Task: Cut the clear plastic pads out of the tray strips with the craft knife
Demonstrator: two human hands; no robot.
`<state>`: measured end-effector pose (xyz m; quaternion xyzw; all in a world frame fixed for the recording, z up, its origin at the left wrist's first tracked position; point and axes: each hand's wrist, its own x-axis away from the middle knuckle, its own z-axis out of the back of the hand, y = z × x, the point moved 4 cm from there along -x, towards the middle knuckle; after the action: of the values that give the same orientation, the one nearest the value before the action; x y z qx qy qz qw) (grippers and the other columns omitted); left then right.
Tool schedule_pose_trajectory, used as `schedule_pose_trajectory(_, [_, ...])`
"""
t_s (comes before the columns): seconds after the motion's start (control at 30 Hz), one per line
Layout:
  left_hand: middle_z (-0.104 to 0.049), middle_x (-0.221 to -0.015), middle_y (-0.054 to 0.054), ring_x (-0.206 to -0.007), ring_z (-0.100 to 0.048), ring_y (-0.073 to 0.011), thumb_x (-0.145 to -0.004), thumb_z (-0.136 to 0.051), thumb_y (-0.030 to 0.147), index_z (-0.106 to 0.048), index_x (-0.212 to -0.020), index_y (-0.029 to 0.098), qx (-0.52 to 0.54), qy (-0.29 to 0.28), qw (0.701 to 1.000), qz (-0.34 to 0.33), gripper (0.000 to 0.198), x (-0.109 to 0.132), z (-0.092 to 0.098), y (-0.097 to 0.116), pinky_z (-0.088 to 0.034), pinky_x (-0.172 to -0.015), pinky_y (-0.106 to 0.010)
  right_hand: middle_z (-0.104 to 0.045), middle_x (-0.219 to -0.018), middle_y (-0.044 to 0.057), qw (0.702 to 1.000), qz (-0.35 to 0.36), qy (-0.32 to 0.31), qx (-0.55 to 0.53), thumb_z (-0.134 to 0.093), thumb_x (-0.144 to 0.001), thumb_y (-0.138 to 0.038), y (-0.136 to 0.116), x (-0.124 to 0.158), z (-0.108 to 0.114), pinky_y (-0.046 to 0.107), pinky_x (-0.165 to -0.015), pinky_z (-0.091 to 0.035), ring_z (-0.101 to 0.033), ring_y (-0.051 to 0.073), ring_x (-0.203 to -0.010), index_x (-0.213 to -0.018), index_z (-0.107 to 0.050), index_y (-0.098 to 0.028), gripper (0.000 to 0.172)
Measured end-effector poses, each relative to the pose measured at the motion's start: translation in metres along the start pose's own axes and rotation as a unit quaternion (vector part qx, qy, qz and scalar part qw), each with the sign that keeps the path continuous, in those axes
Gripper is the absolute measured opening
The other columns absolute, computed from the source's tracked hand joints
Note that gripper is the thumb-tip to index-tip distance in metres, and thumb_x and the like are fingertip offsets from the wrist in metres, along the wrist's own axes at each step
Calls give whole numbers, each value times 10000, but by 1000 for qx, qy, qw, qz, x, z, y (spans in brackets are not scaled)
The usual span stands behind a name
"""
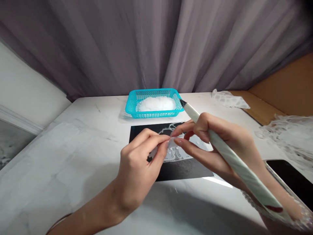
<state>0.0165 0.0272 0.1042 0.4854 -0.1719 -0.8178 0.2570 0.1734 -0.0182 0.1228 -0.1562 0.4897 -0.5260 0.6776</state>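
Observation:
My left hand is closed, thumb and fingertips pinching a small translucent white piece. My right hand meets it from the other side, its thumb and fingertips at the same piece. A long pale green pen-like tool with a dark tip lies across my right hand, held against the fingers and pointing up and left. Both hands hover over a black sheet printed with a pale grey and white design. My fingers cover part of the design, and what the small piece is cannot be made out.
Behind the sheet stands a turquoise basket with a white fluffy-looking mass. Crumpled clear plastic and a tangle of white lacy scraps lie to the right. A phone rests near my right forearm on the white marbled table.

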Motion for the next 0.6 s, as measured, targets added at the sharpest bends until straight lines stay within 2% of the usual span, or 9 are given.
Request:
schedule_pose_trajectory(0.1, [-669,-760,-40,-652,-625,-74,-889,-624,27,-733,-894,65,-29,-2,999,-44,116,2,0,4,-496,-611,-179,-717,-822,-24,1000,-13,-10,-1,-693,-880,-212,0,1,-3,278,-594,-483,-625,134,-648,-730,-300,-250,423])
schedule_pose_trajectory(0.27, [-677,-778,-66,-681,-630,-94,-892,-604,5,-721,-896,56,-70,-3,994,-89,128,6,-1,6,-501,-643,-210,-720,-794,-3,996,-75,-12,-41,-664,-868,-191,5,-1,-3,319,-639,-506,-663,177,-687,-697,-301,-254,406])
schedule_pose_trajectory(0.4, [-686,-779,-66,-682,-637,-103,-890,-605,0,-715,-890,69,-77,0,992,-95,130,5,-1,6,-502,-637,-223,-733,-813,9,992,-107,-18,-68,-672,-855,-214,8,-2,-2,354,-696,-529,-707,214,-744,-688,-322,-255,390])
schedule_pose_trajectory(0.6, [-679,-760,-68,-662,-623,-107,-882,-608,-8,-712,-869,70,-81,-3,991,-105,131,6,-1,7,-501,-626,-237,-721,-797,10,989,-127,-15,-69,-693,-826,-219,8,-2,-5,349,-650,-516,-690,216,-714,-694,-316,-257,402])
